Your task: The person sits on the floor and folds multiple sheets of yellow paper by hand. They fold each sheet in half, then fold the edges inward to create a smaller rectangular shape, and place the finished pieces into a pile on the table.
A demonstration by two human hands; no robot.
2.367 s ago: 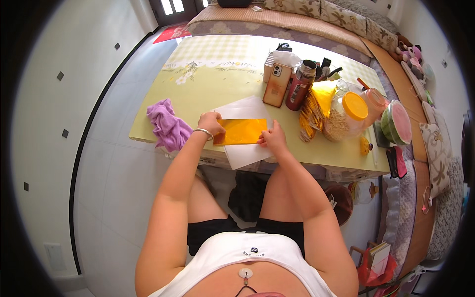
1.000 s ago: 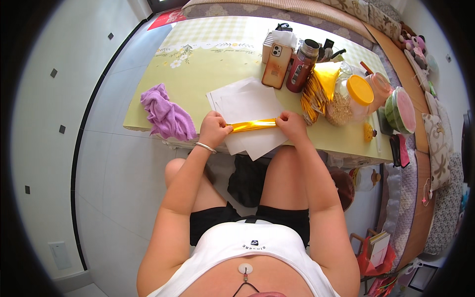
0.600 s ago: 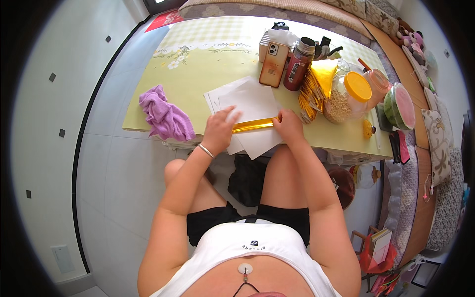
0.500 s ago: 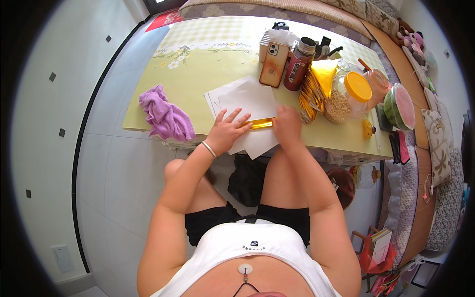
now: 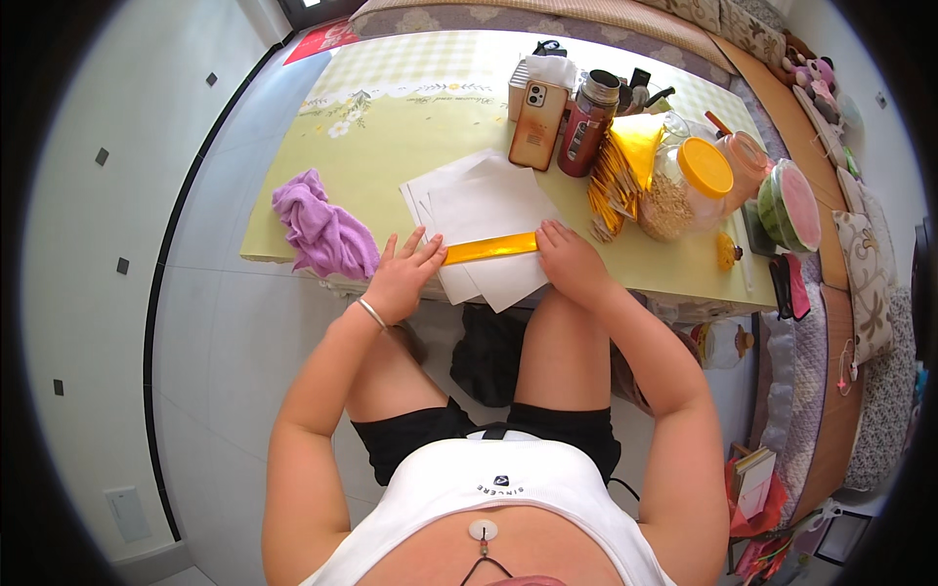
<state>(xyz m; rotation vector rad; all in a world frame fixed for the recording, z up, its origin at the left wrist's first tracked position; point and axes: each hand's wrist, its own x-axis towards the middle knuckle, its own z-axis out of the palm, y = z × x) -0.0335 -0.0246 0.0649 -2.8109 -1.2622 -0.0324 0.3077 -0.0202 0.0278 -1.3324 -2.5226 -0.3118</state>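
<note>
The left hand (image 5: 399, 278) lay open, fingers spread, its tips at the left end of a narrow gold strip (image 5: 491, 248). The right hand (image 5: 575, 259) curved over the other end; whether it pinched the strip, I could not tell. The strip lay between the hands, probably steadied at both ends to keep it straight. Beneath it, reaching beyond both hands, overlapped white sheets (image 5: 489, 200), perhaps as a smooth backing. Left of the left hand sat a purple cloth (image 5: 322, 225). Just beyond the right hand was a bunch of gold pieces (image 5: 620, 186), seemingly set within reach. Farther beyond stood a phone (image 5: 535, 125) beside a red flask (image 5: 589, 122).
</note>
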